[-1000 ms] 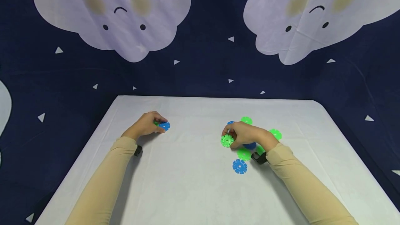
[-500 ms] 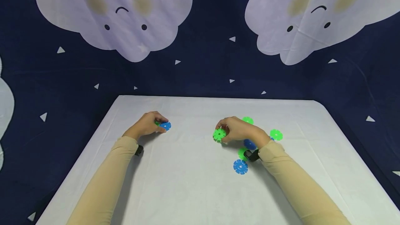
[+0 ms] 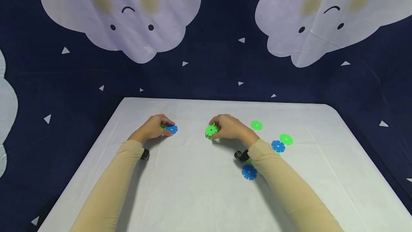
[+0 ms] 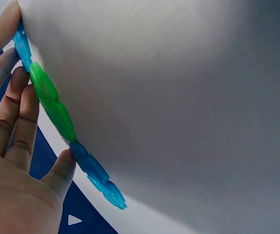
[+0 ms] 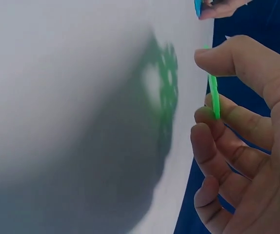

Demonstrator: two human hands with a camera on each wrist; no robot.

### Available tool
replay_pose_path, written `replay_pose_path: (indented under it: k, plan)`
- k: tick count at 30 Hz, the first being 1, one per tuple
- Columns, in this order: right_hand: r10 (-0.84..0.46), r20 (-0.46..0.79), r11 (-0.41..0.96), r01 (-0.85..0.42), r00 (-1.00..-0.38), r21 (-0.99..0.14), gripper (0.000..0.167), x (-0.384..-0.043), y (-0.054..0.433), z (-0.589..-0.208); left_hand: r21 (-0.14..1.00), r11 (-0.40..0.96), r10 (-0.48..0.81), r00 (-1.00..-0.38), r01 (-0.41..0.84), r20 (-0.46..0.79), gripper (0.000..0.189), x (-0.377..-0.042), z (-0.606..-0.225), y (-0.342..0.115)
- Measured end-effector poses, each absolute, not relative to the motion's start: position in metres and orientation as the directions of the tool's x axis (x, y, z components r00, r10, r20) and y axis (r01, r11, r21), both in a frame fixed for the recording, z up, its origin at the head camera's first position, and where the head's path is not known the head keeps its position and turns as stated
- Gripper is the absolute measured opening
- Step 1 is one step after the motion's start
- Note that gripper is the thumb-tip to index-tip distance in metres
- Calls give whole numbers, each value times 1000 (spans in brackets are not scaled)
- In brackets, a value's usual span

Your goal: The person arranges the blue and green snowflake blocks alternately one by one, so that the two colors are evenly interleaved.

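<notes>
Right hand [image 3: 231,128], pinched green disc [image 3: 211,130] moved nearer left hand [image 3: 150,128] holding disc chain [image 4: 53,103].

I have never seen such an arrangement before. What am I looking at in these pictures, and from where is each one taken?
There is no machine here: a person works with two bare hands at a white table. The wide picture comes from a camera worn on the head; the two closer ones come from cameras worn on the wrists. The left hand holds a row of blue and green discs, apparently joined. The right hand pinches a green disc. Loose blue discs and green ones lie on the table, some partly hidden by the right sleeve.
</notes>
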State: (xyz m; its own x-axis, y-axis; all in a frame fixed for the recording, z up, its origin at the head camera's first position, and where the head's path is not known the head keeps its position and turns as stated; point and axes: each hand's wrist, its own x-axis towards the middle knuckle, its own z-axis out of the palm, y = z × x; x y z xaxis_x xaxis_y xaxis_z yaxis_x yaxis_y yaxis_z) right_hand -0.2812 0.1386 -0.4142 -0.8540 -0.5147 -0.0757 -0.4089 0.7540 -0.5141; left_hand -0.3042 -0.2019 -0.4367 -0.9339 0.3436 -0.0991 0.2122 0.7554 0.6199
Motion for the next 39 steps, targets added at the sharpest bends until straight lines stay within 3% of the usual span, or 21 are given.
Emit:
replay_pose_path:
  k: [22,39]
  plan:
    - [-496,-114,787,-391,-861,-477,52,-296,61,-423,619,758,335,-936,204,-103,44,-302,-435,-202]
    - [-507,-125,792,-405,-853,-456,51,-301,34,-429,627,753,335,-936,199,-105,44,-305,-438,-203]
